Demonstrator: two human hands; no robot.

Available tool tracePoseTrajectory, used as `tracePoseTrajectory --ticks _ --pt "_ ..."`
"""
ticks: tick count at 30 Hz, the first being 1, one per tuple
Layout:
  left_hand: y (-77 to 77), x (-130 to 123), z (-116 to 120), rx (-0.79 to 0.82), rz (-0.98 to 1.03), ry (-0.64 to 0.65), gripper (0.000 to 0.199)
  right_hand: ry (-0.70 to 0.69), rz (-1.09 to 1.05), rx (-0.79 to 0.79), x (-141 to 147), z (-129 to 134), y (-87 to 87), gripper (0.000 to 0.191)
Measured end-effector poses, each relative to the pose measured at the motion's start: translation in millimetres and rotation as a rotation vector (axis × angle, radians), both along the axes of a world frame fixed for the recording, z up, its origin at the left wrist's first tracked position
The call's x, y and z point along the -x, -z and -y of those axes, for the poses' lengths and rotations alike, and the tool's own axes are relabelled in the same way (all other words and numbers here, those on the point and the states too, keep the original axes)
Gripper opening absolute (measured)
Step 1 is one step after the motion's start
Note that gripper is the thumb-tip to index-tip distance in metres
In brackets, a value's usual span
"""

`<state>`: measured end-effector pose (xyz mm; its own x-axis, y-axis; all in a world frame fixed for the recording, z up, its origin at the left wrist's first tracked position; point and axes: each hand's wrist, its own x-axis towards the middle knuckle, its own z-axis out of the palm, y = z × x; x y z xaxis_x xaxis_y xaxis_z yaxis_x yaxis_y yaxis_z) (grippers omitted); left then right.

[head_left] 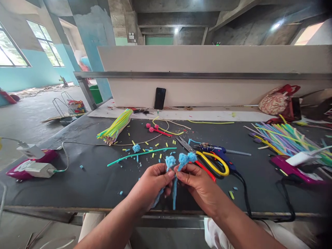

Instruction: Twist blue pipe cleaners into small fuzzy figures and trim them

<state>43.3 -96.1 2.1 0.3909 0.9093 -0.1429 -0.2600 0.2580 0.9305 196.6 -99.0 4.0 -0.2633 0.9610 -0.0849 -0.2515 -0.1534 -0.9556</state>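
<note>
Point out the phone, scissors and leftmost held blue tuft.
Phone (160, 98): head view, middle of its dark screen.
Scissors (207, 163): head view, on the yellow handle.
Leftmost held blue tuft (170, 161): head view, middle of its fluffy head.

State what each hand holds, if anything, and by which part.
Left hand: a blue stem, pinched just below its fuzzy head. Right hand: another blue stem, likewise; a third fuzzy head shows beside it, its stem hidden.
</note>
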Motion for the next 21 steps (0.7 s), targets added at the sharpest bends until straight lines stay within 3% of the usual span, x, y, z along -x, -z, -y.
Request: tracePoseTrajectory --ticks 4,14,18,21 --pt "4.1 -4 2 0.021 0.078 -0.023 0.029 -0.003 -0.115 0.047 2 0 -1.1 0.013" --pt "4.2 -12 10 0.036 0.040 -0.132 0.028 0.143 0.079 -0.062 0 3 -1.2 0.020" --pt "4.5 -12 14 -0.031 -0.054 -0.175 0.028 0.159 0.173 -0.121 1 5 -3.5 0.020" --pt "2.4 -13 18 -0.141 -0.246 -0.255 0.028 0.254 0.384 -0.238 2 4 -6.5 0.017"
